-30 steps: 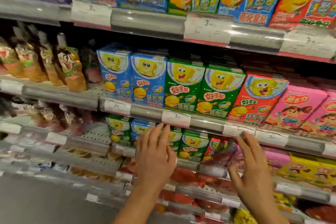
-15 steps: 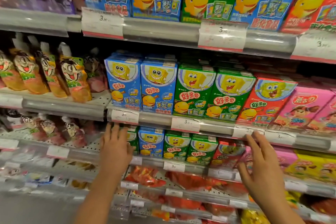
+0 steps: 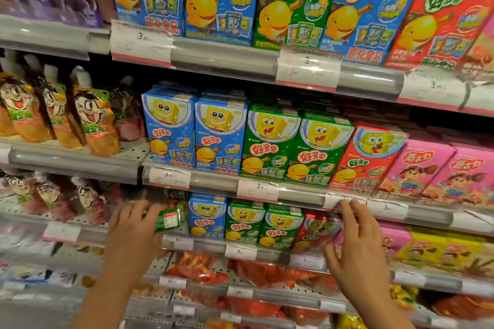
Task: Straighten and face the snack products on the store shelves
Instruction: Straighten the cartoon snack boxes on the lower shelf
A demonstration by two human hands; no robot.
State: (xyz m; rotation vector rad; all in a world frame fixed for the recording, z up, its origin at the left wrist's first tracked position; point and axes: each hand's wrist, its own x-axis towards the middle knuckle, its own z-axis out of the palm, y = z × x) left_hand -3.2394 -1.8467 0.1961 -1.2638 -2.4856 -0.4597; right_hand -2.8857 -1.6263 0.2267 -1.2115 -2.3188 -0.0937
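Head camera, looking at supermarket shelves packed with bright cartoon snack boxes. On the third shelf down, a row of small boxes stands face-forward: a blue box [image 3: 207, 218], two green boxes [image 3: 244, 223], then a red box [image 3: 316, 230], which is blurred.

At the left end of that row, a green box [image 3: 168, 219] is turned out of line, its side panel with small print facing outward, tilted instead of upright. The left hand [image 3: 135, 224] is against it, fingers curled at its left edge, seemingly gripping it, though blur hides the exact hold.

The right hand [image 3: 357, 246] is raised in front of the red box, fingers spread and relaxed, holding nothing; whether it touches the box cannot be told. Its fingertips [image 3: 346, 204] reach near the price rail [image 3: 299, 196] of the shelf above.

The boxes look like thin cardboard: probably light, stiff enough to slide and turn, yet easily dented. Holding the narrow side walls, not pressing the printed front, seems the safest grip for turning the green one forward.
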